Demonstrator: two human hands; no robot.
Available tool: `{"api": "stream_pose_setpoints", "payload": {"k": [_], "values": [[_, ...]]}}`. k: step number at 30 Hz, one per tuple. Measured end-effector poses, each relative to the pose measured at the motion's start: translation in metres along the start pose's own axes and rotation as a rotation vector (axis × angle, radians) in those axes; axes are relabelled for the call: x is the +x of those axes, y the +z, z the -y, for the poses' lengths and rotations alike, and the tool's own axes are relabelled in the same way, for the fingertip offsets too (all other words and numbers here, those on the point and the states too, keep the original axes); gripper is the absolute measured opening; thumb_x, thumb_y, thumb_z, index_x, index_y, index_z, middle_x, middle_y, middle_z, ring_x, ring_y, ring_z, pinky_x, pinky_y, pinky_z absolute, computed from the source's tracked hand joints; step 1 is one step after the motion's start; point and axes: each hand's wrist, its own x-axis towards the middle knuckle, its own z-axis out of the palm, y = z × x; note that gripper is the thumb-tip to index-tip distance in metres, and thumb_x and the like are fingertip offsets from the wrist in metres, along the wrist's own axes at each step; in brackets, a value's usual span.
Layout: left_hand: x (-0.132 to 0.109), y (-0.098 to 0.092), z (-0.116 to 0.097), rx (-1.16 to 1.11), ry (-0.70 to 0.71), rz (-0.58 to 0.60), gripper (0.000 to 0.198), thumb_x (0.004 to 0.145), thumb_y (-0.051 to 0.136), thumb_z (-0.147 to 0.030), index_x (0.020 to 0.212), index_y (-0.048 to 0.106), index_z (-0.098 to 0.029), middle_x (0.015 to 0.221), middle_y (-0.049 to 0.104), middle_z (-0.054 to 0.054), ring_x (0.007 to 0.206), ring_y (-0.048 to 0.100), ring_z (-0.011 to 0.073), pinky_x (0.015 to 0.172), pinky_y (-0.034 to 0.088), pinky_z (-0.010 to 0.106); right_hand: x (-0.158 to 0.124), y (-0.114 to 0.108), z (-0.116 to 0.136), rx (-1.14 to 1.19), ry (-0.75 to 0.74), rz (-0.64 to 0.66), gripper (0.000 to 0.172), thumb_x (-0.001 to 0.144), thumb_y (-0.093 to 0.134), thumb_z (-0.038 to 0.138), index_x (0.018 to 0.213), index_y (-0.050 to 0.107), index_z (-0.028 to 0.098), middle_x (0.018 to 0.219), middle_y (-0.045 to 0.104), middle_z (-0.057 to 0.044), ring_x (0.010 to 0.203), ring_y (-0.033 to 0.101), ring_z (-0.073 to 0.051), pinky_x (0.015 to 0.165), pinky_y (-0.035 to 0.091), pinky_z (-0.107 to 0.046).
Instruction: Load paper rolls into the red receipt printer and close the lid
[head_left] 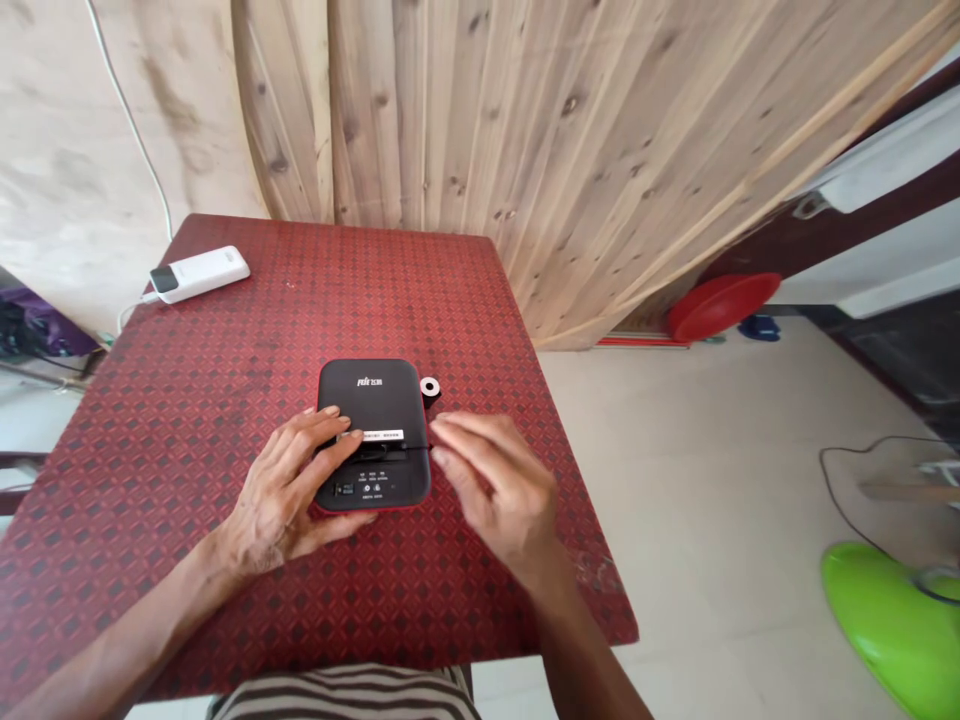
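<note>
Left hand [289, 490] pins the black device [375, 435] flat on the desk [187, 400] — fingers spread. Right hand [491, 480] pinches a thin black strip at its edge. Risk: a hard pull snaps the strip — or drags the device.

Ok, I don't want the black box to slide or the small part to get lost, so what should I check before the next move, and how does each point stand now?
1. Black box lies flat on the red table: ok.
2. Left hand steadies the box, fingers on top: ok.
3. Right hand holds something at the box's right edge: cannot tell.
4. Small ring lies apart beside the box, away from the table edge: ok.
5. White power bank and its cable clear of the hands: ok.
</note>
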Motion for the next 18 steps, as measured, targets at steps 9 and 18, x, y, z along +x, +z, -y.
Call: {"api": "stream_pose_setpoints", "payload": {"k": [9,18], "values": [[0.001,0.003,-0.003,-0.002,-0.014,-0.045,0.061,0.089,0.076,-0.046,0.139,0.056,-0.017,0.134,0.064,0.016,0.133,0.06,0.0308,0.111,0.054,0.049,-0.017,0.021,-0.08,0.045,0.347,0.032,0.029,0.105,0.053,0.034,0.095,0.076,0.02,0.09,0.077,-0.006,0.083,0.073,-0.02,0.076,0.057,-0.033],[-0.037,0.003,-0.013,0.071,-0.101,-0.217,0.064,0.083,0.084,-0.031,0.14,0.057,-0.022,0.128,0.065,0.014,0.123,0.065,0.0295,0.1,0.061,0.047,-0.029,0.039,-0.094,0.061,0.448,0.099,0.026,0.101,0.056,0.034,0.095,0.076,0.02,0.089,0.077,-0.007,0.08,0.07,-0.02,0.077,0.054,-0.034]]}}
